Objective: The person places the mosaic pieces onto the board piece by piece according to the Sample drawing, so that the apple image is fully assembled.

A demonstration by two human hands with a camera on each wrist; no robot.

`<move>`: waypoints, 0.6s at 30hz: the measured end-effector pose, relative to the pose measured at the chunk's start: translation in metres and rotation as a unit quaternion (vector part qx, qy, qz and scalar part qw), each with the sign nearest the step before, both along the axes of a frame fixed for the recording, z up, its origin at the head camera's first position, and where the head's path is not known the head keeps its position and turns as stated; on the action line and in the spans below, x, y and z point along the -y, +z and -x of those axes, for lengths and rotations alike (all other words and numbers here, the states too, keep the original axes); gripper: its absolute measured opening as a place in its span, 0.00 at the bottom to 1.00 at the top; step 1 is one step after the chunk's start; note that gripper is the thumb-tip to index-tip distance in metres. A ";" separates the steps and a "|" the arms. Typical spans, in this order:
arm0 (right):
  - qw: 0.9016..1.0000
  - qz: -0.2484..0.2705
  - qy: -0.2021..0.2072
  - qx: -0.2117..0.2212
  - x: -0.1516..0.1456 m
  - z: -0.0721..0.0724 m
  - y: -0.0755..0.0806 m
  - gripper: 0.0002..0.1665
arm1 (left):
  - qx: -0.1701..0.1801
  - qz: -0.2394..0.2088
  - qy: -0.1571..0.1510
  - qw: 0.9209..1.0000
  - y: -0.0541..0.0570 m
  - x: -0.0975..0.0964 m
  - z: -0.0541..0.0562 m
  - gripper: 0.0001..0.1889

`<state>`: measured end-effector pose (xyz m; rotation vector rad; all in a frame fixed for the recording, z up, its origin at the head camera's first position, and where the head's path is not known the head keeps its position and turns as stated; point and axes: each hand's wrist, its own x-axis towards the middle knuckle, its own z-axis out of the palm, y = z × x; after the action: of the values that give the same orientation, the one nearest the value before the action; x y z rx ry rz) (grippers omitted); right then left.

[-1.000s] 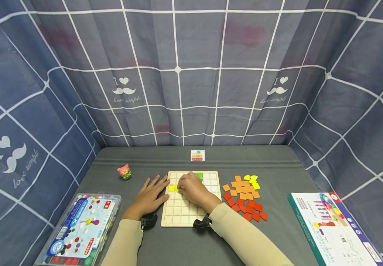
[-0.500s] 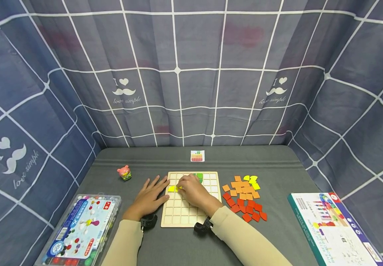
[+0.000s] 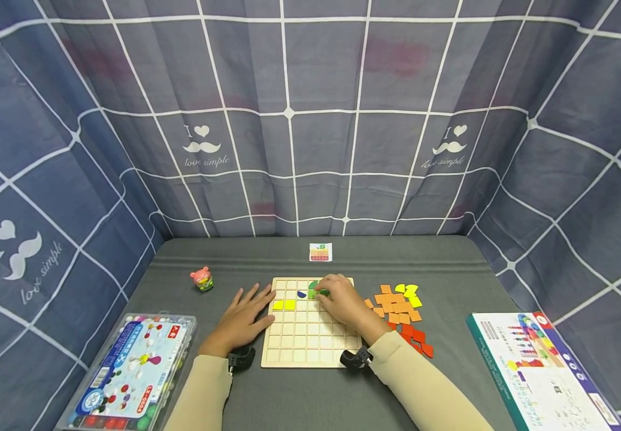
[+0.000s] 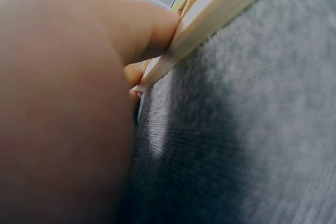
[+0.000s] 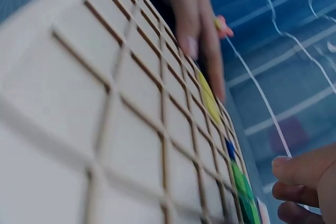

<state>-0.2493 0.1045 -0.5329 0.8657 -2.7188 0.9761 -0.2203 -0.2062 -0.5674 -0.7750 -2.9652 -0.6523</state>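
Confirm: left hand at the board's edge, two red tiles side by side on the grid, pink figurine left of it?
No: those two tiles are yellow, not red (head view). Left hand at the edge of the board, pink figurine left of it: correct.

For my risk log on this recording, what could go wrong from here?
The right hand, close to the green pieces, might nudge them out of place. In the head view, the right sleeve runs close to the loose red tiles and might scatter them. The left hand touches the board at its edge; a hard push might slide it.
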 end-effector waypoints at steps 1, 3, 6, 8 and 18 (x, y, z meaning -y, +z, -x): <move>1.000 0.008 -0.010 0.006 -0.007 0.001 0.000 0.10 | 0.000 0.000 0.000 1.000 0.000 0.000 0.000 0.36; 0.999 0.018 -0.032 0.014 -0.023 0.004 0.000 0.10 | -0.001 0.001 0.000 1.000 -0.001 0.000 -0.001 0.36; 0.997 0.030 -0.062 0.025 -0.049 0.008 0.001 0.11 | -0.002 -0.001 -0.001 1.000 -0.001 0.000 -0.001 0.36; 0.996 0.027 -0.082 0.026 -0.066 0.010 0.001 0.11 | -0.002 -0.002 -0.002 1.000 -0.001 0.000 -0.001 0.36; 0.986 0.021 -0.167 0.011 -0.137 0.013 0.000 0.11 | -0.027 -0.018 -0.009 0.999 -0.002 0.000 0.000 0.35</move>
<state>-0.2626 0.2419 -0.5325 0.3747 -2.7266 0.9682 -0.2200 -0.2058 -0.5694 -0.8040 -2.8933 -0.6742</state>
